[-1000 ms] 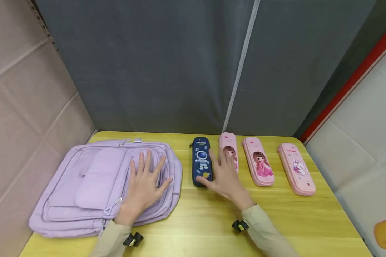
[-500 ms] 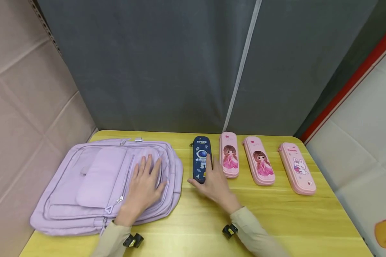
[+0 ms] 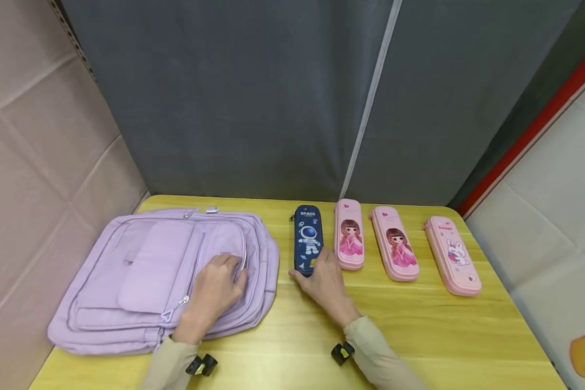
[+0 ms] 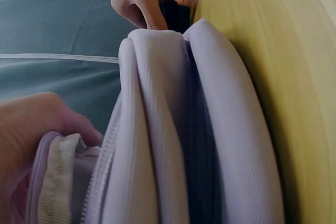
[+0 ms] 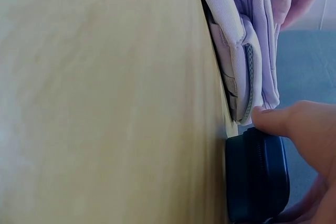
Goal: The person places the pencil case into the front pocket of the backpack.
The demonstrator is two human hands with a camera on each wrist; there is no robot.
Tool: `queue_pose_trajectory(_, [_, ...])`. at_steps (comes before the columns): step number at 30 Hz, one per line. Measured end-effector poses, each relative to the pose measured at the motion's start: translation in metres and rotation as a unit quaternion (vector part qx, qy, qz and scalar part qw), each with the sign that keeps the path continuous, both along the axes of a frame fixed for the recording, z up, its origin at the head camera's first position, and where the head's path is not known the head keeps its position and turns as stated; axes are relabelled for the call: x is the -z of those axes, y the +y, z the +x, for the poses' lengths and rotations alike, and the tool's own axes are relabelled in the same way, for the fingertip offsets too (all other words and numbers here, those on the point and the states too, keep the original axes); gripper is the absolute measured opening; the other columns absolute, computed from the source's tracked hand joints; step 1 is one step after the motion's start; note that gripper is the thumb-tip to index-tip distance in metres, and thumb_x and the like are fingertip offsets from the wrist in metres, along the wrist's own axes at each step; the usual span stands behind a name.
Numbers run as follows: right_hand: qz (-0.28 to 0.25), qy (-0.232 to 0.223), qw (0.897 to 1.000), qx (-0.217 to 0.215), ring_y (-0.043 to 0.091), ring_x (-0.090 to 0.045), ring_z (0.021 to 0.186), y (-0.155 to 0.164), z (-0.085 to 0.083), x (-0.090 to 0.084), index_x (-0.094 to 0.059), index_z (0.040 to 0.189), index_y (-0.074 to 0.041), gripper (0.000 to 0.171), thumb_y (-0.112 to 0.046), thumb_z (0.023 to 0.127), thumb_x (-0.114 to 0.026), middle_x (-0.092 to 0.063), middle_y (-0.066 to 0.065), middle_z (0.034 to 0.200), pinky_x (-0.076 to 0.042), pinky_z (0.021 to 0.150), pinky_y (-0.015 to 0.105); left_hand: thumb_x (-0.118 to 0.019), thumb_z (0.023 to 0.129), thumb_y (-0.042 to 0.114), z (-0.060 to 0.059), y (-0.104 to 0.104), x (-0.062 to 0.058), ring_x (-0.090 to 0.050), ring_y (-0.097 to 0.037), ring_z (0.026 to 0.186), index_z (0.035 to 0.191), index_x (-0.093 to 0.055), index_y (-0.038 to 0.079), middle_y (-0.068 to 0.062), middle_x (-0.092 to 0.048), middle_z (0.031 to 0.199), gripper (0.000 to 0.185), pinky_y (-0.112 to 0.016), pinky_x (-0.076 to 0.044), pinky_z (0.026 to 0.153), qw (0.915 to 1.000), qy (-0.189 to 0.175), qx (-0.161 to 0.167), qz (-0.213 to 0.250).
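Left hand (image 3: 214,292) palm down, fingers (image 3: 231,265) curled in, pinching. Right hand (image 3: 324,281) palm down, thumb and fingers (image 5: 273,119) curled in a grip. Both forearms in beige sleeves, each with a black wrist mount.

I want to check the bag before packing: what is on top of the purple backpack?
Only the left hand is on the purple backpack, fingers curled at a pocket edge. Whatever is inside cannot be seen; the fabric covers it.

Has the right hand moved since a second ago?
Yes. The right hand has slid left off the nearest pink pencil case and now grips the near end of the navy space pencil case.
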State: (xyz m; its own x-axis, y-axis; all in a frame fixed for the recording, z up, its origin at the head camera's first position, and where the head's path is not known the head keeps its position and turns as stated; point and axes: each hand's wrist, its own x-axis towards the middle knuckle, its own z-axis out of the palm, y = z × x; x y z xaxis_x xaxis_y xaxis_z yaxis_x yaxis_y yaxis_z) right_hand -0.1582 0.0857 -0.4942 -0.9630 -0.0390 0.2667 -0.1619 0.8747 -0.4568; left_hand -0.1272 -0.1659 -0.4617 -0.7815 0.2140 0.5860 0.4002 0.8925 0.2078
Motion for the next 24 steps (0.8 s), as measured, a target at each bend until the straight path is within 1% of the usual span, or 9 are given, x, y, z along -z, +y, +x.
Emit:
queue_pose_trajectory(3, [-0.011,0.009,1.000,0.013,0.031,-0.060,0.086,0.001,-0.001,0.001,-0.053,0.120,0.016,0.092,-0.053,0.071,-0.088,-0.062,0.024,0.098,-0.059,0.076,0.044,-0.082,0.075,0.011,-0.001,0.001,-0.002,-0.070,-0.033,0.077,0.090,-0.076,-0.002,-0.015,-0.074,0.088,0.021,-0.044,-0.063,0.068,0.9998,0.020,0.002,0.007])
queue_pose_trajectory(7, [-0.015,0.015,0.999,0.027,0.031,-0.059,0.080,0.004,-0.002,0.001,-0.056,0.113,0.017,0.088,-0.052,0.070,-0.089,-0.061,0.024,0.093,-0.059,0.070,0.043,-0.080,0.075,0.006,0.000,0.001,-0.002,-0.069,-0.032,0.070,0.082,-0.076,0.000,-0.012,-0.072,0.080,0.011,-0.045,-0.061,0.062,0.9993,0.034,0.002,0.013])
queue_pose_trajectory(10, [-0.024,0.020,0.999,0.032,0.033,-0.060,0.079,0.005,-0.003,0.001,-0.055,0.114,0.018,0.085,-0.048,0.072,-0.088,-0.061,0.025,0.093,-0.059,0.069,0.044,-0.079,0.077,0.005,0.000,0.000,-0.003,-0.069,-0.032,0.070,0.081,-0.076,0.001,-0.012,-0.073,0.078,0.005,-0.045,-0.060,0.061,0.9990,0.042,-0.003,0.016])
queue_pose_trajectory(13, [-0.040,0.019,0.998,0.034,0.034,-0.061,0.081,0.007,-0.003,0.001,-0.054,0.116,0.018,0.083,-0.046,0.075,-0.087,-0.062,0.026,0.094,-0.060,0.070,0.044,-0.078,0.079,0.004,0.000,-0.001,-0.006,-0.071,-0.033,0.071,0.082,-0.076,0.001,-0.014,-0.074,0.079,0.005,-0.046,-0.061,0.061,0.9985,0.050,-0.005,0.023])
queue_pose_trajectory(18, [-0.067,0.033,0.997,0.033,0.035,-0.063,0.083,0.007,-0.002,0.000,-0.054,0.116,0.017,0.077,-0.041,0.077,-0.086,-0.063,0.026,0.095,-0.060,0.071,0.046,-0.078,0.079,0.003,0.002,-0.005,-0.015,-0.073,-0.034,0.073,0.085,-0.077,-0.001,-0.017,-0.076,0.082,0.007,-0.046,-0.063,0.063,0.9964,0.074,-0.006,0.042])
queue_pose_trajectory(22, [-0.083,0.057,0.995,0.027,0.036,-0.063,0.084,0.006,0.000,-0.001,-0.055,0.116,0.016,0.073,-0.038,0.078,-0.085,-0.063,0.026,0.095,-0.058,0.072,0.047,-0.077,0.079,0.003,0.002,-0.010,-0.025,-0.072,-0.034,0.069,0.085,-0.077,-0.001,-0.015,-0.075,0.079,0.007,-0.047,-0.061,0.058,0.9940,0.099,-0.010,0.045])
queue_pose_trajectory(24, [-0.090,0.061,0.994,0.023,0.036,-0.063,0.085,0.006,0.001,-0.003,-0.055,0.118,0.015,0.073,-0.037,0.078,-0.085,-0.063,0.026,0.097,-0.058,0.073,0.047,-0.076,0.080,0.003,0.001,-0.013,-0.028,-0.072,-0.034,0.068,0.086,-0.076,-0.002,-0.015,-0.075,0.078,0.007,-0.046,-0.061,0.058,0.9929,0.108,-0.007,0.049])
